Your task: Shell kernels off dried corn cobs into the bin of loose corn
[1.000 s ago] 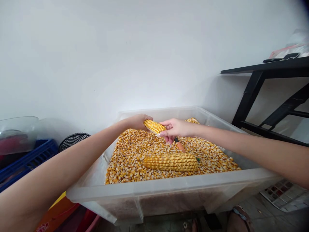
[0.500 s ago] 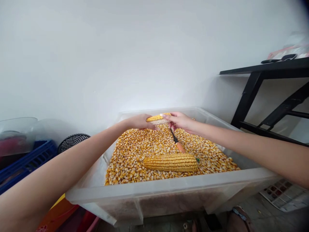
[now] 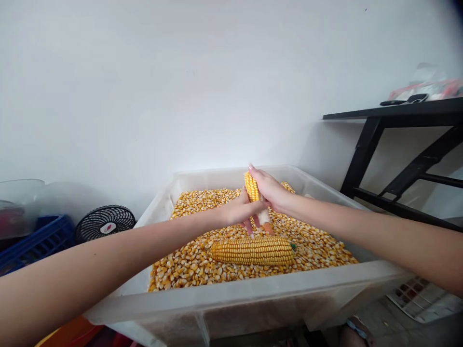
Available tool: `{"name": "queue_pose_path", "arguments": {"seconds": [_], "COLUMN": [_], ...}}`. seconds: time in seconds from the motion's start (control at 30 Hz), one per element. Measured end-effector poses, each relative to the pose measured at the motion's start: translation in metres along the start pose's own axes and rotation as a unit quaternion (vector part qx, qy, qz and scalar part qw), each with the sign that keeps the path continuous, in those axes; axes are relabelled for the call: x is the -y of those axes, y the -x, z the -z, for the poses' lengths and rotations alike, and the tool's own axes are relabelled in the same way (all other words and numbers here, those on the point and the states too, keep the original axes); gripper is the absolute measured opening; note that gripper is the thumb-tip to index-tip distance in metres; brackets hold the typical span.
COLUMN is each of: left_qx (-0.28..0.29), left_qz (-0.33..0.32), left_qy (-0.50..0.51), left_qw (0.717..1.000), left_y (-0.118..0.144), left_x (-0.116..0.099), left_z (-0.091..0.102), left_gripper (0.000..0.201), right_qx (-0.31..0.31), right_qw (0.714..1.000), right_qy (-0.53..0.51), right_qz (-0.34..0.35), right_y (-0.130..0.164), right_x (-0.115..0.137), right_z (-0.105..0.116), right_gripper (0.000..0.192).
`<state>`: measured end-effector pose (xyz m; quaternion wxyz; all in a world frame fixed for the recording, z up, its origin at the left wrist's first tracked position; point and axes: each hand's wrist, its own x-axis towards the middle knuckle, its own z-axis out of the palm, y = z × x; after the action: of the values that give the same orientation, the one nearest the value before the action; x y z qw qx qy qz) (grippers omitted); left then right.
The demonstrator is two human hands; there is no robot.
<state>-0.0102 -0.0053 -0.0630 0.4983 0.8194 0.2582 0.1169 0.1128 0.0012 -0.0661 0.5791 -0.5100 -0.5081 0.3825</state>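
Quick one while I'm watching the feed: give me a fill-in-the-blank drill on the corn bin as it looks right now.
1. Both the left hand and the right hand grip one corn cob, which stands nearly ____.
2. A whole cob lies on the loose ____ in the plastic bin.
3. The small black fan sits to the bin's ____.

Missing words: upright; kernels; left

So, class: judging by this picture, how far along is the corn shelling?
Done: loose kernels cover the tub floor. In hand: the left hand and right hand grip a part-stripped cob, upright. Left: that cob's remaining kernels and a full cob lying untouched.
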Motion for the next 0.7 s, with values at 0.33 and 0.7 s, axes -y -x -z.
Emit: {"name": "queue_pose_path", "arguments": {"seconds": [0.33, 0.7], "left_qx": [0.000, -0.034], "left_qz": [-0.055, -0.040], "left_qy": [0.082, 0.089], "left_qw": [0.995, 0.995], "left_y": [-0.004, -0.008], "left_x": [0.008, 0.011], "left_z": [0.017, 0.015], "left_gripper": [0.039, 0.029], "right_qx": [0.121, 0.097], "right_qw": [0.992, 0.989], "right_qy": [0.022, 0.071], "right_qz": [-0.014, 0.090], "right_y": [-0.002, 0.004], "right_x": [0.002, 0.005], "right_z": [0.004, 0.003], "right_gripper": [0.049, 0.044]}}
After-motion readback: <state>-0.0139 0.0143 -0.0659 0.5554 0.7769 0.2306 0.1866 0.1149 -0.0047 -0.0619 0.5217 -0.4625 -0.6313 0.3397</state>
